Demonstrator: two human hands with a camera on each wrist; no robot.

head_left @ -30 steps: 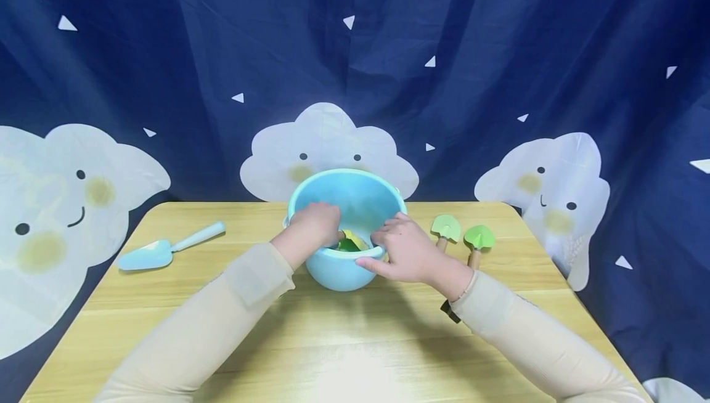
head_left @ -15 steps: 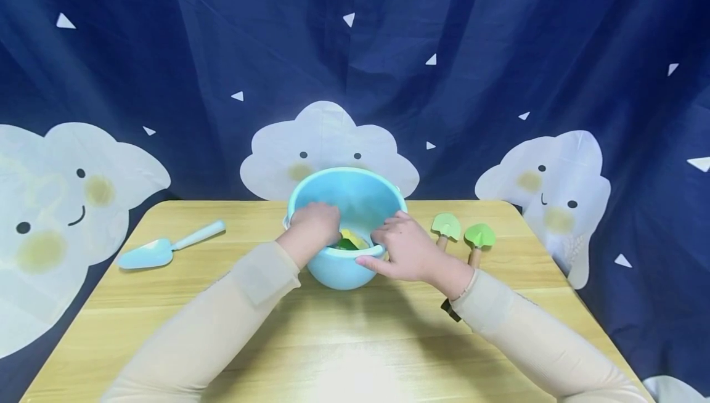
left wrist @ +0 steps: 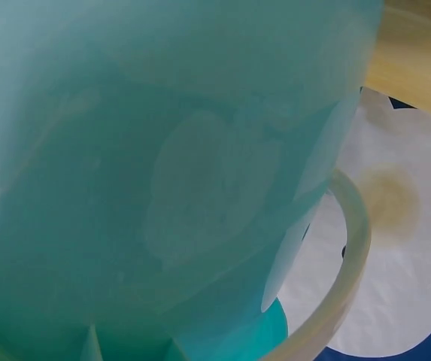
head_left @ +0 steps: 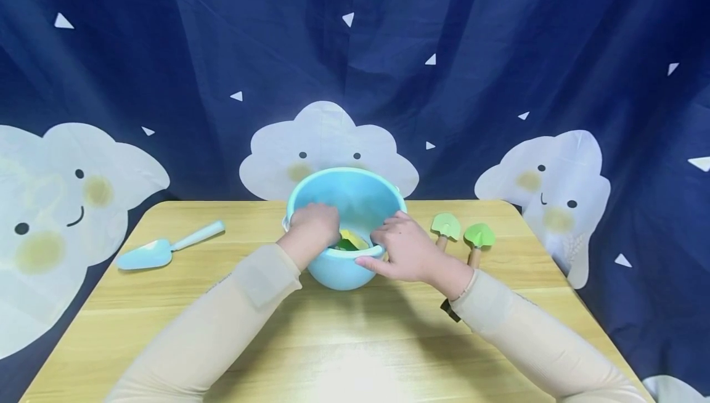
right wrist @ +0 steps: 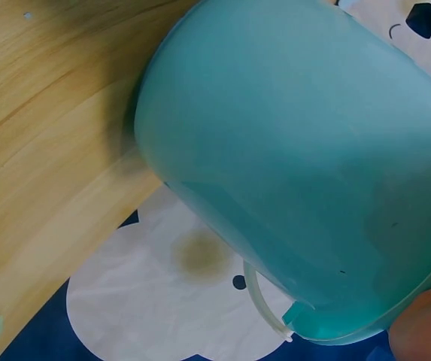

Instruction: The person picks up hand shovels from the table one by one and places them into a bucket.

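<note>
A light blue bucket (head_left: 342, 272) stands near the table's back edge, its mouth tipped toward me. My right hand (head_left: 403, 249) grips the bucket's near right rim, thumb outside and fingers over the edge. My left hand (head_left: 315, 225) reaches into the bucket from the left; its fingertips are hidden, so I cannot tell what they hold. Beside it, inside the bucket, lie a yellow thing (head_left: 354, 238) and a dark green thing (head_left: 347, 245), too covered to name. Bucket wall (left wrist: 162, 188) fills most of the left wrist view. A pale bucket handle (left wrist: 358, 226) hangs beside it.
To the left on the wooden table (head_left: 333, 341) lies a light blue trowel (head_left: 152, 255). Two small green shovels with wooden handles, one pale (head_left: 446, 226) and one brighter (head_left: 479, 236), lie right of the bucket. A dark blue cloud-patterned curtain (head_left: 355, 33) hangs behind.
My left forearm has shifted slightly to the right. Inside the bucket, the yellow and green things show at a slightly different angle. The right hand stays on the rim.
</note>
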